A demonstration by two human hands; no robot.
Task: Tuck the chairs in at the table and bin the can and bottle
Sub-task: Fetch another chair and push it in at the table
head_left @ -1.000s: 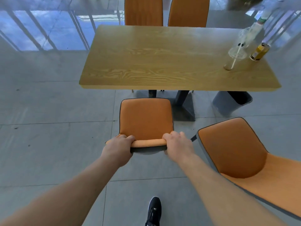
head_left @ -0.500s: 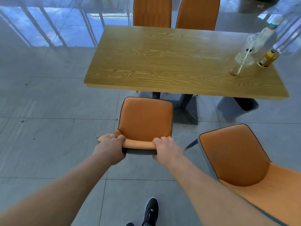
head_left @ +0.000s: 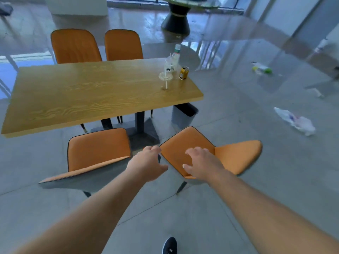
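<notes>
Item: second chair [head_left: 205, 154], orange, standing askew to the table [head_left: 88, 92], its seat pointing off to the right rather than under the tabletop. Right hand [head_left: 202, 165]: fingers spread and loosely curved, hovering over or just touching the top of the backrest; whether contact is made cannot be told. Left hand [head_left: 148, 163]: fingers curled at the backrest's left edge, apparently starting to close on it, grip not confirmed. Relation governing the coming move: the backrest lies directly ahead of and between both hands, the right hand over its middle, the left at its near-left corner; the chair's front-to-back axis runs from the hands away to the right, roughly along the table edge, so it probably needs turning leftward before it can be pushed in. Both hands are about equally near; the right looks better placed to swing it. Item: first chair [head_left: 97, 153], just left of the left hand, facing the table, seat front near the table edge but seemingly not fully under. Item: can [head_left: 183, 72], yellow, upright on the table's far right corner, well ahead of the right hand. Item: bottle [head_left: 176, 55], clear, just behind the can, beside a plastic cup [head_left: 166, 77] with a straw. Item: bin [head_left: 184, 115], grey, on the floor under that corner, ahead of the right hand. Both binning steps appear outstanding.
</notes>
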